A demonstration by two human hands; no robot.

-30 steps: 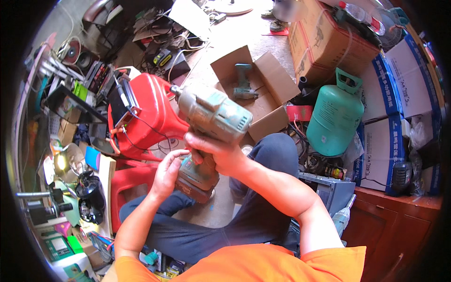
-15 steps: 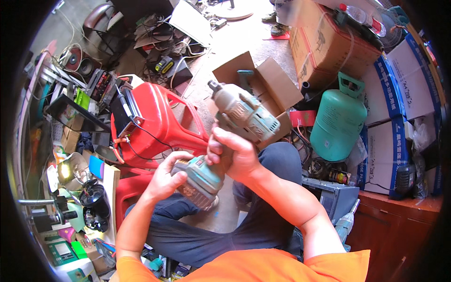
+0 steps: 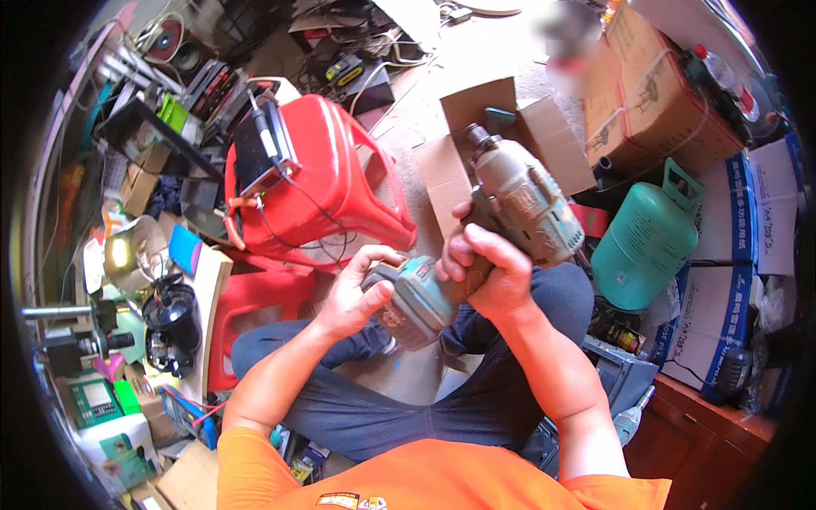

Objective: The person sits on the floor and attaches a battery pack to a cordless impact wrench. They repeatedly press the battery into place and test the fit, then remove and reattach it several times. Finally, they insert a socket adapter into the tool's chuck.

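Note:
A worn teal cordless impact wrench (image 3: 527, 200) is held in front of me, above my crossed legs, with its square drive tip pointing up and away. My right hand (image 3: 493, 263) is wrapped round its handle just below the motor body. At the base of the handle is the battery pack (image 3: 412, 314), dark below and teal above. My left hand (image 3: 353, 293) grips that battery end from the left, thumb on the near side and fingers over the top. Whether the pack sits fully on the handle cannot be told.
Behind the wrench stands an open cardboard box (image 3: 446, 183) with a teal item inside. To the left is a red plastic stool (image 3: 314, 161) carrying a black device and cables. A green gas cylinder (image 3: 646, 246) and white-and-blue boxes (image 3: 701, 319) are on the right. Clutter fills the left side.
The whole view has shifted, so most surroundings appear farther right. The wrench has moved right in the picture too, both hands keeping their hold. A blurred patch now shows beside the large carton.

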